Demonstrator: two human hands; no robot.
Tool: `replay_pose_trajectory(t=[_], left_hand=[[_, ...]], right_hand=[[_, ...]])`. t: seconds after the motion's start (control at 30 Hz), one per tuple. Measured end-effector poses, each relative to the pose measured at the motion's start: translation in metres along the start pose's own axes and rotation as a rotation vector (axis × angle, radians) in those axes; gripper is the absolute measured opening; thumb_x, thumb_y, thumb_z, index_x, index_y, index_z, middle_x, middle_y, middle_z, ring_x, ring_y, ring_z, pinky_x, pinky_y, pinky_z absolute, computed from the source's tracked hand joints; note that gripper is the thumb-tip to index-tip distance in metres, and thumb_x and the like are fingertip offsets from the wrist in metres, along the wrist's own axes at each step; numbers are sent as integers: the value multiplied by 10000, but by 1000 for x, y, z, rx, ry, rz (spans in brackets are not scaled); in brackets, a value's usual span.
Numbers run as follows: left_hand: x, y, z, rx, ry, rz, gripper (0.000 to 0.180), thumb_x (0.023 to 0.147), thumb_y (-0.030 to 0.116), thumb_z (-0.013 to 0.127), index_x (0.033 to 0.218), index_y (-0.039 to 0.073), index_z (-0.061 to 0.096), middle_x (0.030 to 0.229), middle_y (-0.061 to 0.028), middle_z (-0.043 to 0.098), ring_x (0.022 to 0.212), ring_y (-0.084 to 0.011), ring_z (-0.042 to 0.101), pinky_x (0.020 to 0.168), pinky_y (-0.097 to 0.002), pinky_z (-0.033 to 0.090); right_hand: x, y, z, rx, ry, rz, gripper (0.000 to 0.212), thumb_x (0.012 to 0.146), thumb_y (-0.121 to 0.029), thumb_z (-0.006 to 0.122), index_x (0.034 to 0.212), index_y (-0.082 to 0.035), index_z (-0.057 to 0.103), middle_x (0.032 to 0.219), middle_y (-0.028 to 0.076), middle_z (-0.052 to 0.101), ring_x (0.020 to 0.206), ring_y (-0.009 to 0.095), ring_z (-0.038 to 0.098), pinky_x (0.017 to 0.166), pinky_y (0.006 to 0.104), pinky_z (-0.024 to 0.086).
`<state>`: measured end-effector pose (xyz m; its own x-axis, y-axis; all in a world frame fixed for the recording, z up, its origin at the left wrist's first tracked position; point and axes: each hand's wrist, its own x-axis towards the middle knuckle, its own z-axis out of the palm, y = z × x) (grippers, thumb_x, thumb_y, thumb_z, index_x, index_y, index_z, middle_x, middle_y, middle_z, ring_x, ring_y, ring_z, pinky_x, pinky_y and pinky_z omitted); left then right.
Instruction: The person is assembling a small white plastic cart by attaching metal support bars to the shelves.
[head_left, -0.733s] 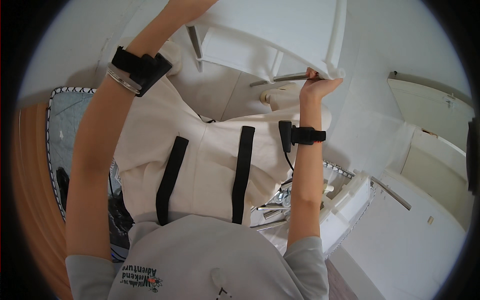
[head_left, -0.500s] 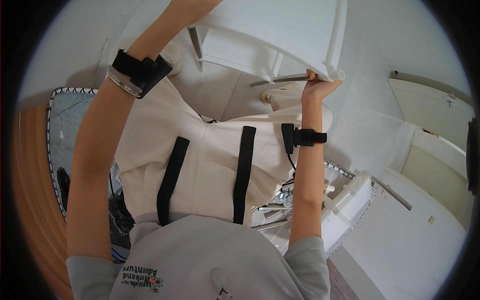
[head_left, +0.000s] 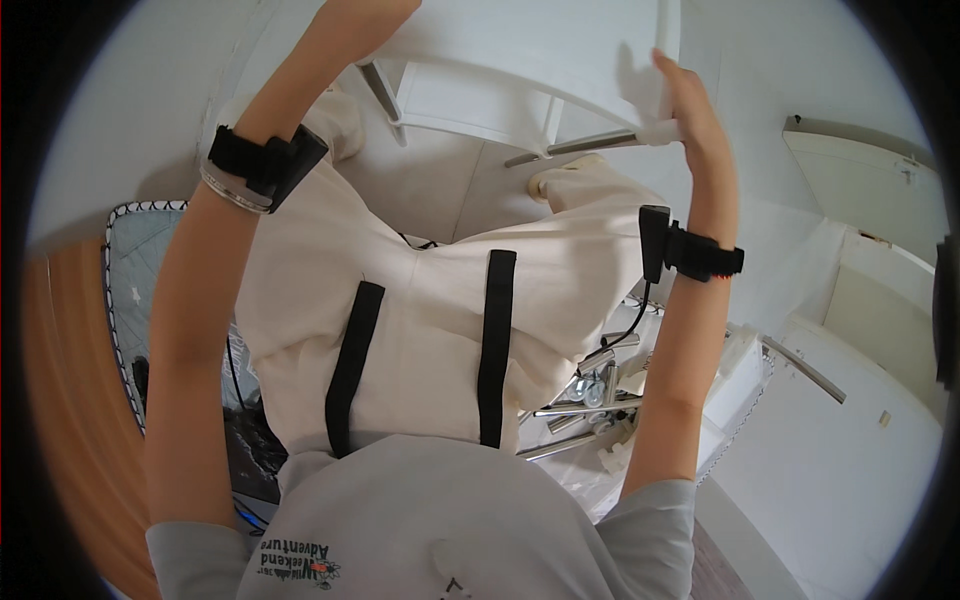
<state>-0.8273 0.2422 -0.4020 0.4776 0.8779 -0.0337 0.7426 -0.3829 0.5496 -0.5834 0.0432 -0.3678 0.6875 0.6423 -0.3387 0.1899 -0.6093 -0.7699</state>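
A white plastic shelf unit (head_left: 530,40) stands in front of me, with a lower white shelf (head_left: 470,105) beneath its top panel. Silver metal tubes serve as its legs; one tube (head_left: 595,144) slants below the right corner and another leg (head_left: 382,92) shows at the left. My left hand (head_left: 365,22) is at the top panel's left edge, its fingers hidden or cut off by the frame. At the right corner, my right hand (head_left: 698,115) lies along the panel's edge, with a finger stretched out and no grip on the tube.
Beside my right thigh, several loose metal tubes (head_left: 590,410) and round fittings lie near a white plastic part (head_left: 730,390). Another tube (head_left: 805,370) sticks out on the right. A patterned mat (head_left: 140,260) and wooden surface (head_left: 70,400) are at the left.
My right hand has come off the underside of the corner, where it was closed near the tube, and moved right and up along the panel's outer edge. The left hand shifted slightly left.
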Motion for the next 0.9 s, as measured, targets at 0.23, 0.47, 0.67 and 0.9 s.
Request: replay_pose_trajectory(t=[0.23,0.47,0.67,0.9], left_hand=[[2,17,-27,-64,-240,-287,754,799,334,520,1311,-113,194,1305,-336,298,1222,-394,334,1009,-385,292],[-6,35,-34,2,-291,-267,797,820,383,490,1324,-122,135,1363,-311,209,1276,-376,244,1049,-353,212],[24,-21,-14,-33,-216,-103,709,787,425,519,1226,-97,326,1179,-254,405,1092,-318,409,930,-343,321],[30,-33,6,-155,-124,74,630,755,448,541,1088,-76,429,973,-226,538,889,-276,538,794,-341,407]], right_hand=[[5,9,17,-263,109,-20,884,694,-541,561,1245,115,343,1103,220,498,980,276,500,865,349,376],[3,15,13,-264,195,-34,909,667,-533,581,1252,118,333,1140,251,480,1035,297,493,881,354,373],[9,12,15,-241,152,-50,893,676,-524,577,1248,118,335,1150,271,478,1073,317,479,891,347,369],[15,15,1,-275,72,-6,879,719,-545,548,1249,119,326,1153,270,479,1095,317,468,925,355,347]])
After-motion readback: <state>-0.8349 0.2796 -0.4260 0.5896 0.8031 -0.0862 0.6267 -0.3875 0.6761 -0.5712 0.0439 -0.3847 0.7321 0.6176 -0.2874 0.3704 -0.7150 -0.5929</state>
